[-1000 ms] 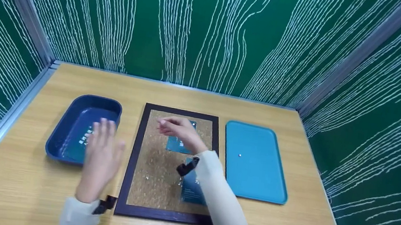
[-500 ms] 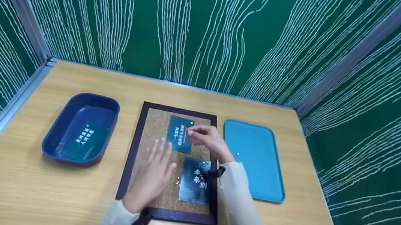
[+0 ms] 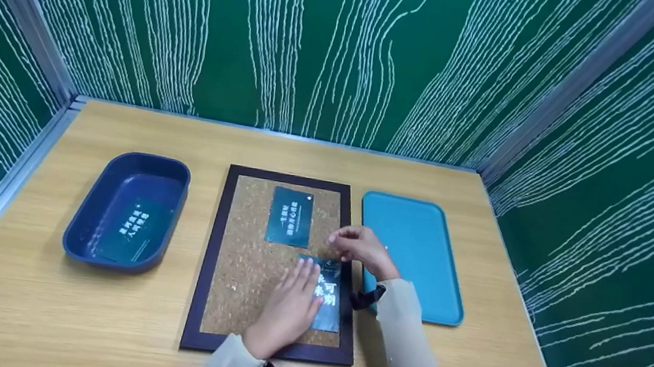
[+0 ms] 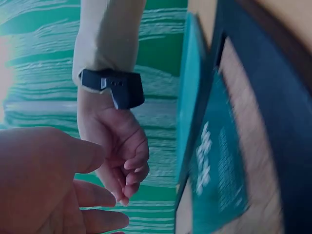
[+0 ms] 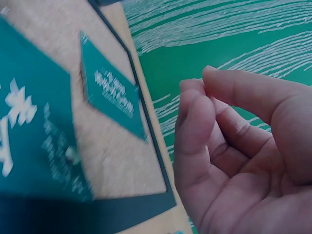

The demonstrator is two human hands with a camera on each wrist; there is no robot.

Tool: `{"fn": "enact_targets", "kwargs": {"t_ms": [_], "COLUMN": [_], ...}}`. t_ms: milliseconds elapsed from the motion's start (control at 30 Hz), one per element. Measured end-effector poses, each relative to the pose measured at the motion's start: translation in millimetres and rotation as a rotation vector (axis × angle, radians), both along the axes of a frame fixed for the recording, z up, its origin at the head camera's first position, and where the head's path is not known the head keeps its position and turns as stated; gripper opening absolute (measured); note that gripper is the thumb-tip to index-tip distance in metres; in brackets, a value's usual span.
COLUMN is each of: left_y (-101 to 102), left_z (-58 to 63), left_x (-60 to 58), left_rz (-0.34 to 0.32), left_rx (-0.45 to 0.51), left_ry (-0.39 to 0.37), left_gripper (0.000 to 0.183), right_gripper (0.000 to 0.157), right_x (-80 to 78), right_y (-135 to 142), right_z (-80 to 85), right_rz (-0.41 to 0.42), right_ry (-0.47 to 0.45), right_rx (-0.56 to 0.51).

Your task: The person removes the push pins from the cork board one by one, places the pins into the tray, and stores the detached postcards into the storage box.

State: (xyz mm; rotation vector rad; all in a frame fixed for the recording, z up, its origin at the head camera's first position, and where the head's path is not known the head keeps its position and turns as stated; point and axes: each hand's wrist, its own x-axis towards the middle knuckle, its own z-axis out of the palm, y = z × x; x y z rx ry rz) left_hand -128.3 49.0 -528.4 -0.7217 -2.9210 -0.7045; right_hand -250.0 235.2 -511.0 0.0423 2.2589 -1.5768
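My left hand reaches over the near teal card with white characters, its straight fingers overlapping the card's left part. My right hand hovers by the corkboard's right frame, fingers loosely curled and nothing visible between them. In the right wrist view its thumb and fingertips come close together. A far teal card lies on the corkboard, a small white pin at its upper right corner. The near card also bears a whitish pin head.
Left of the corkboard stands a deep blue bin with one teal card inside. A flat turquoise tray lies to the right, a tiny white pin on it beside my right hand. Green panels enclose the table.
My left hand has swept right from beside the blue bin to the near card. My right hand has moved from above the far card to the right, towards the tray.
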Motion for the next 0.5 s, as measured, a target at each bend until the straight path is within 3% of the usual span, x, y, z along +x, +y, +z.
{"fn": "enact_targets", "kwargs": {"t_ms": [333,500], "left_y": [19,24], "left_z": [-22.4,-29.3], "left_x": [3.3,1.2], "left_rz": [-0.011,-0.016], "left_rx": [-0.08,-0.096], "left_ry": [0.035,0.008], "left_gripper": [0.051,0.049], "right_gripper": [0.029,0.027], "right_x": [4.8,5.5], "right_y": [14,19], "right_z": [-21.7,-28.3], "right_rz": [-0.014,-0.022], "right_ry": [-0.066,-0.086], "right_rx": [0.053,0.034]}}
